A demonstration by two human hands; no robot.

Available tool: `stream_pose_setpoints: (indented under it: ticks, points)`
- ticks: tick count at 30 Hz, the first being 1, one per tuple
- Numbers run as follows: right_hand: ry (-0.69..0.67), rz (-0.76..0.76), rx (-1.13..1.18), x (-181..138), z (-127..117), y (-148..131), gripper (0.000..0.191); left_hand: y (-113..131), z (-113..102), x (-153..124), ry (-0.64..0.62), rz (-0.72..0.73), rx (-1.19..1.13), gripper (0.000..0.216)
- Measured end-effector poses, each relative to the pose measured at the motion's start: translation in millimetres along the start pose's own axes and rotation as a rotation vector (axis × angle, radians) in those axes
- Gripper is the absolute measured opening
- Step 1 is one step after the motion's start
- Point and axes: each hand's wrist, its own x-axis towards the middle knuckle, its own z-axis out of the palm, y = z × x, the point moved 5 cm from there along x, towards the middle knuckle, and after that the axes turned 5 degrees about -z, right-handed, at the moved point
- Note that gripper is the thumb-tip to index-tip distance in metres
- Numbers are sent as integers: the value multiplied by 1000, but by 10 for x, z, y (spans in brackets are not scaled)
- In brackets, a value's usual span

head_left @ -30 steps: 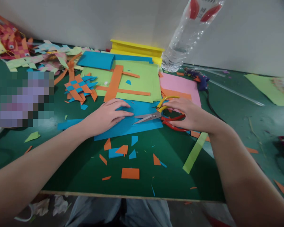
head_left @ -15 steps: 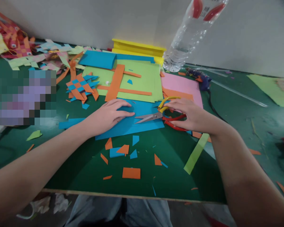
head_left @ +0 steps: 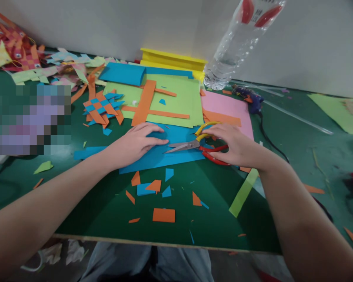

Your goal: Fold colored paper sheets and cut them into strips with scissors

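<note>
My left hand (head_left: 135, 143) lies with thumb and fingers stretched out on a blue paper sheet (head_left: 176, 157), its fingertips close to the scissor tips. In my right hand (head_left: 238, 147) are scissors (head_left: 191, 145) with one yellow and one red handle loop. Their blades are parted and point left over the blue sheet. Behind the hands, orange strips (head_left: 144, 102) rest on light green sheets (head_left: 182, 90). A woven piece of orange and blue strips (head_left: 101, 106) sits beyond my left hand.
A clear water bottle (head_left: 232, 51) stands at the back by the wall. A dark glue gun (head_left: 253, 101) with a cord lies to the right. Paper scraps (head_left: 164, 215) are scattered near the front edge. Woven red paper pieces (head_left: 20, 51) are heaped back left.
The scissors and my right hand have shifted slightly left, and the blades are a little wider apart. My left hand stays in place on the blue sheet.
</note>
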Motion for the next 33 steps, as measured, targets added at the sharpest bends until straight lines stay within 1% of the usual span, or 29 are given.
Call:
stream_pose_setpoints:
  ticks: [8,14,19,23,26,29,33]
  points:
    - [-16,-18,-31,-4,-4,-31,46,-9,11,-11,10,-10,-4,40]
    - [-24,-6,-40,-9,-14,-6,50,1,1,-6,2,-21,1,40]
    - [-41,45,-36,-21,-46,40,53,113,39,-8,11,-70,9,39]
    - [-55,48,-28,-34,-61,60,52,205,43,-7,60,-118,-6,41]
    - [-63,38,-16,-35,-59,57,52,217,10,-3,27,-68,-33,40]
    - [-65,33,-11,-30,-57,52,52,156,-51,-6,7,-12,-16,39]
    - [-54,31,-10,-30,-55,58,51,60,-66,-11,-36,3,24,37]
